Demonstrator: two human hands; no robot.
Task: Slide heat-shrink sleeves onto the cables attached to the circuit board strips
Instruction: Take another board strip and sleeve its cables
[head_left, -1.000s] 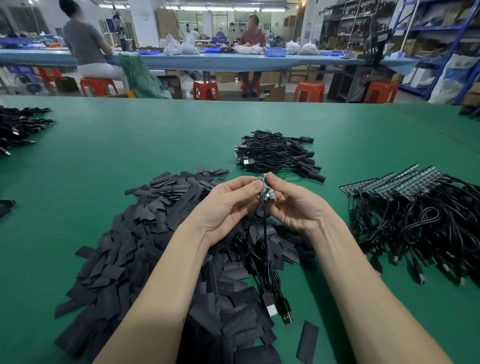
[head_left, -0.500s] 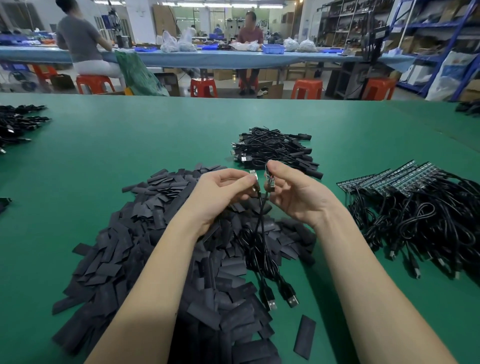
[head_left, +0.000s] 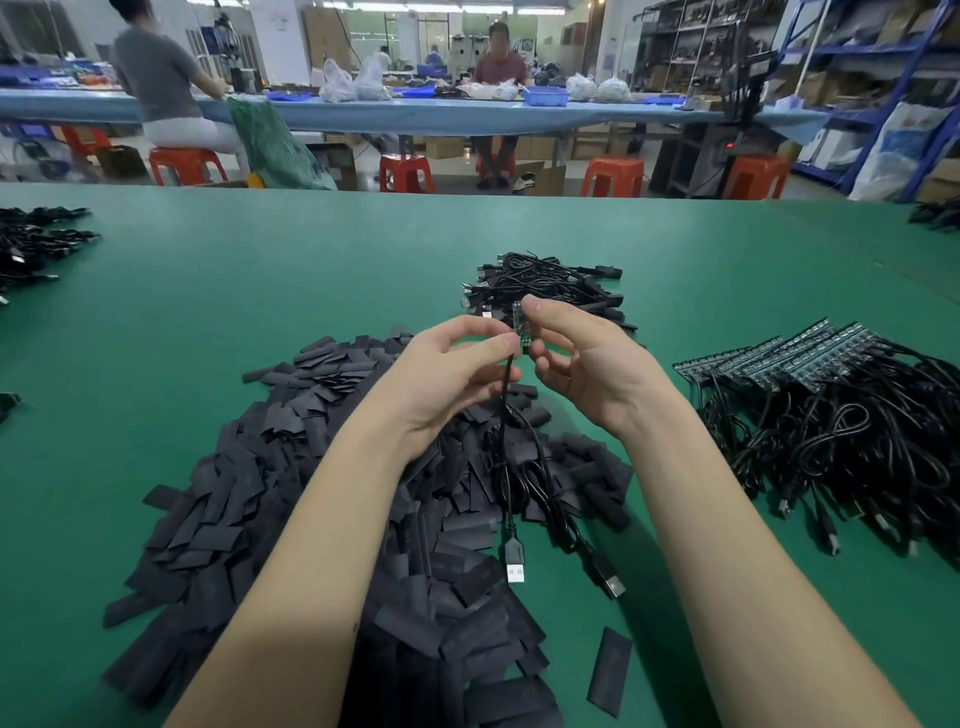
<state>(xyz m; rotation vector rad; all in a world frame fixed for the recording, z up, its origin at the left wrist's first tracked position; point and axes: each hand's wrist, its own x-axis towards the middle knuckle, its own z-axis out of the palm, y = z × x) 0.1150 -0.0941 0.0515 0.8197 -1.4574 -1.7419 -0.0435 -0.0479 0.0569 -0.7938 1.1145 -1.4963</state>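
Above a big heap of flat black heat-shrink sleeves (head_left: 291, 499), both hands hold small circuit board strips with black cables. My left hand (head_left: 457, 374) pinches the top of one cable (head_left: 506, 415) between thumb and forefinger. My right hand (head_left: 576, 358) pinches a narrow circuit board strip (head_left: 518, 325), held upright. Two black cables hang down over the heap and end in USB plugs (head_left: 515, 566) near the table. Whether a sleeve sits on either cable is hidden by the fingers.
A bundle of board strips with cables (head_left: 831, 405) lies at the right. Another cable pile (head_left: 545, 291) sits just beyond the hands, more cables (head_left: 36, 244) at far left. One loose sleeve (head_left: 610, 670) lies near the front. The green table (head_left: 218, 291) stretches ahead; people sit at a far bench.
The hands have risen slightly and drawn apart, splitting two strips that were held together. The hanging cables and their USB plugs have lifted and separated with them.
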